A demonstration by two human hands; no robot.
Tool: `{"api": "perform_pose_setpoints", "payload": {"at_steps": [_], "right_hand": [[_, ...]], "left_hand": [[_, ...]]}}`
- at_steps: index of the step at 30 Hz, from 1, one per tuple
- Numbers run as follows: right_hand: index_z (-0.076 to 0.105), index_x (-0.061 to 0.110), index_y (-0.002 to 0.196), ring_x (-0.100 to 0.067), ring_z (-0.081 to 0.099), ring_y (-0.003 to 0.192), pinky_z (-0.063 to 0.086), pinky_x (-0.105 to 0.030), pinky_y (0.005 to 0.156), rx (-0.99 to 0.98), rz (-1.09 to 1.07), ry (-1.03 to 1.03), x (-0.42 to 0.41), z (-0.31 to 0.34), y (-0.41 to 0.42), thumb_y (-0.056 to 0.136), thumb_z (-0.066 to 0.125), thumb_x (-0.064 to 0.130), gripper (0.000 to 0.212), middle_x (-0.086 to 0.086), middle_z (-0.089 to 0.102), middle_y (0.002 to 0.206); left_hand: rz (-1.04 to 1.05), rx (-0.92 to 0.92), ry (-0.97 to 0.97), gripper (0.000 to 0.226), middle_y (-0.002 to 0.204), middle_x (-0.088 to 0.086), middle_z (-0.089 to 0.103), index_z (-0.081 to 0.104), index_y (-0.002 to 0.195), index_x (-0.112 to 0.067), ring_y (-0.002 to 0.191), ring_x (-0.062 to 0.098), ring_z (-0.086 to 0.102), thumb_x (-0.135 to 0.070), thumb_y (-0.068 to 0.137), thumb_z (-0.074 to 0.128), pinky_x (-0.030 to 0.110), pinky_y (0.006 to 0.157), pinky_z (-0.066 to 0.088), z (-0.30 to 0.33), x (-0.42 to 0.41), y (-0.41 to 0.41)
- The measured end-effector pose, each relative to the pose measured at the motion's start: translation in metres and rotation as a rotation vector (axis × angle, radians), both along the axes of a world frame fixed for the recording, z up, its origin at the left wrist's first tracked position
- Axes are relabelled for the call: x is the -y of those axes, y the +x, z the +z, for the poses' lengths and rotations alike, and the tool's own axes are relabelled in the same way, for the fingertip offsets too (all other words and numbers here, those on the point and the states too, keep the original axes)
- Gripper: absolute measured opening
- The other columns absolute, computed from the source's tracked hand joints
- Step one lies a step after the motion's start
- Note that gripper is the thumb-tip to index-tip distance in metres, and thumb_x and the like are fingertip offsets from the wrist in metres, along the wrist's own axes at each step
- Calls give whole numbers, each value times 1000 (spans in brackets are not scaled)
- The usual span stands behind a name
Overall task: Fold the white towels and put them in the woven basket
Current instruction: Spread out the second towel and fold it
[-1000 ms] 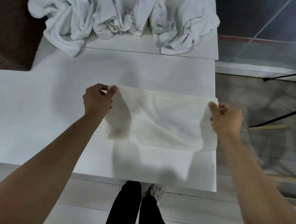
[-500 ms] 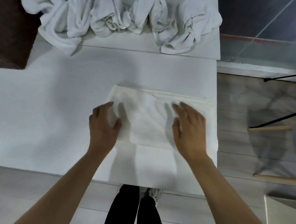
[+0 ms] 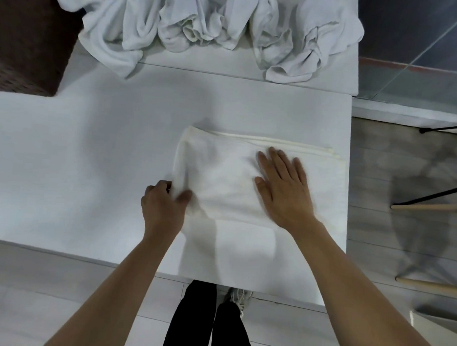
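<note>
Right hand (image 3: pixel 283 187) lies flat, palm down, fingers straight and slightly spread, pressing on the middle of a folded white terry towel (image 3: pixel 222 172). Left hand (image 3: pixel 165 204) is at the towel's near left corner, its thumb on top of the cloth and its fingers curled around the edge, pinching a small bunch of fabric. Both forearms are bare and reach in from the bottom of the view.

The folded towel sits as a wide rectangle on a white bench (image 3: pixel 77 151), close to the bench's right edge. Its far edge shows several stacked layers with a cream-coloured hem, and its right end lies along the bench's right side.

At the far end of the bench, well apart from the folded towel, a heap of crumpled white towels (image 3: pixel 203 20) stretches across the top of the view. To the left of that heap, at the upper left corner, stands a dark brown woven basket (image 3: pixel 25 38); only its side wall is visible, so what it holds cannot be seen.

Below the near edge of the bench are the person's legs in black trousers (image 3: pixel 208 325) and a pale sneaker (image 3: pixel 238 296) on a light tiled floor (image 3: pixel 44 282). To the right of the bench, pale wooden legs (image 3: pixel 426 207) with thin black struts stand on the grey floor.
</note>
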State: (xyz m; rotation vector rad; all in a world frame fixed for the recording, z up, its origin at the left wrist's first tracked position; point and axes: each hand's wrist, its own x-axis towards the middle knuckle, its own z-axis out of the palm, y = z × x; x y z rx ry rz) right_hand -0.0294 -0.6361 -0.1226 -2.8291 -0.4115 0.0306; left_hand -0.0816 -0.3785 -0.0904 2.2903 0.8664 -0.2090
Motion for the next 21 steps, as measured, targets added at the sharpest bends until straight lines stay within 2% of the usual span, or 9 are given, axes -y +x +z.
{"api": "perform_pose_setpoints", "payload": {"at_steps": [3, 5, 9, 11, 13, 15, 16, 19, 21], "right_hand": [[52, 21, 147, -28, 43, 141, 28, -47, 118, 94, -78, 33, 14, 8, -11, 97, 54, 31, 51, -8, 47, 154], [60, 21, 138, -31, 51, 131, 34, -47, 111, 125, -142, 30, 17, 6, -23, 95, 58, 33, 45, -8, 55, 144], [48, 23, 150, -28, 40, 144, 29, -47, 119, 36, -55, 47, 0, 0, -31, 101, 51, 44, 53, -8, 44, 156], [45, 23, 152, -25, 38, 146, 30, -43, 119, 2, -23, 123, -6, 5, -28, 102, 50, 42, 54, -7, 42, 159], [53, 19, 145, -26, 48, 137, 38, -40, 111, 34, -84, 194, -2, 14, -28, 100, 52, 33, 47, -6, 52, 149], [65, 16, 127, -29, 58, 117, 45, -40, 97, 127, -149, 197, 9, 17, -34, 94, 58, 24, 34, -4, 64, 130], [68, 16, 119, -29, 59, 110, 45, -40, 93, 133, -156, 202, 15, 15, -38, 92, 61, 20, 28, -3, 66, 123], [70, 14, 119, -26, 58, 113, 44, -38, 97, 35, -133, 263, 26, 6, -47, 93, 64, 19, 28, -2, 66, 122], [72, 16, 120, -24, 58, 115, 44, -36, 100, -8, -141, 329, 28, 7, -45, 96, 56, 26, 31, 0, 66, 123]], "left_hand": [[75, 40, 10, 32, 102, 8, 57, 63, 102, -12, 94, 33, 57, -34, 81, 74, 44, 86, 49, 9, -12, 3], [135, 82, -5, 25, 102, 5, 57, 58, 98, -15, 89, 28, 55, -29, 82, 72, 38, 81, 46, 18, -19, 3], [212, 184, -33, 21, 85, -2, 60, 56, 101, -13, 81, 26, 56, -21, 85, 66, 31, 71, 38, 41, -26, 6], [217, 254, -6, 21, 84, -3, 59, 55, 102, -13, 79, 24, 55, -21, 86, 66, 28, 70, 37, 54, -26, 9], [205, 321, 5, 21, 84, -5, 61, 55, 101, -15, 76, 18, 56, -21, 85, 67, 18, 64, 38, 66, -22, 13], [166, 373, -10, 21, 81, -13, 60, 55, 99, -18, 71, 1, 58, -20, 84, 69, 4, 57, 36, 79, -11, 15], [134, 399, -24, 21, 81, -16, 60, 55, 98, -19, 71, -6, 58, -19, 83, 71, 2, 57, 36, 84, -2, 14], [16, 471, -92, 25, 83, -21, 64, 60, 99, -21, 72, -12, 59, -17, 81, 76, 3, 61, 41, 90, 35, 8], [-40, 489, -144, 28, 87, -23, 69, 61, 99, -28, 76, -8, 64, -18, 79, 78, 17, 66, 51, 88, 61, 2]]}}
